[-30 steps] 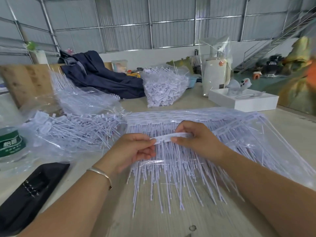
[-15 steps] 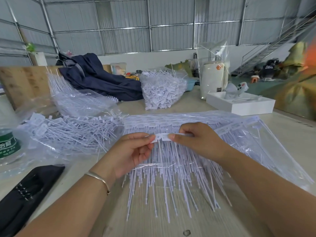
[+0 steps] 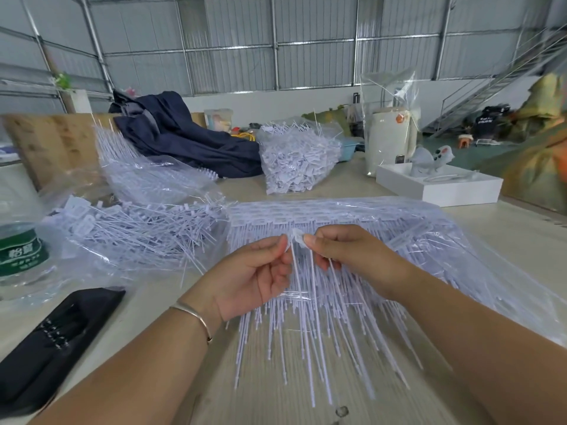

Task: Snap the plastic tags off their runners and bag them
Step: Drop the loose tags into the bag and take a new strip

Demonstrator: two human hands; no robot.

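White plastic fills the middle of the frame: a fanned sheet of tags on runners [image 3: 322,228] lies on the tabletop [image 3: 506,234], partly under a clear plastic sleeve [image 3: 460,246], with the long tails pointing toward the bottom edge. Just above the sheet's centre, the left hand [image 3: 254,277] and the right hand [image 3: 346,256] meet fingertip to fingertip, each pinching one end of a small tag head [image 3: 297,237] whose thin tails hang down between the palms. Both hands are closed tightly on this piece; the other fingers curl under.

Loose tags already freed sit in an open bag [image 3: 129,234] at centre left, and a fuller bag of tags [image 3: 297,161] stands at upper centre beside a dark jacket [image 3: 184,139]. A water bottle [image 3: 21,253] stands at the left edge, a black case [image 3: 52,342] lies at lower left, and a white box [image 3: 441,188] rests at upper right.

Risk here lies in the twist — if the pinch sits too far from the joint, the tag may bend or tear rather than snap cleanly. The hanging tails could also snag in the fan below and drag neighbouring strips out of order. A freed tag is small and could slip from the fingertips on its way to the bag at the left.
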